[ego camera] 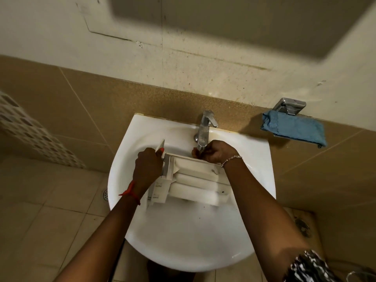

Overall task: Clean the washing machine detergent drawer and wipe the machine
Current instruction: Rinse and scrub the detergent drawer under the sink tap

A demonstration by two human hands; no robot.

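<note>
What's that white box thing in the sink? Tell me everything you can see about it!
It is the detergent drawer, white plastic by the look of it, with a flat front panel at its left end and long rounded compartments running sideways. It lies across the bowl of the white sink, below the tap. The left hand grips its front end. The right hand, fingers curled, is at its far edge; whether it holds the drawer is unclear.

Count at the sink: mostly singles, 2 pairs.
1 drawer [195, 180], 1 sink [183, 241], 1 tap [204, 129], 1 blue cloth [295, 129], 1 wall bracket [290, 105], 1 floor drain [105, 193]; 2 hands: left hand [147, 165], right hand [215, 152]; 2 wristbands: red thread [130, 192], bracelet [231, 159].
</note>
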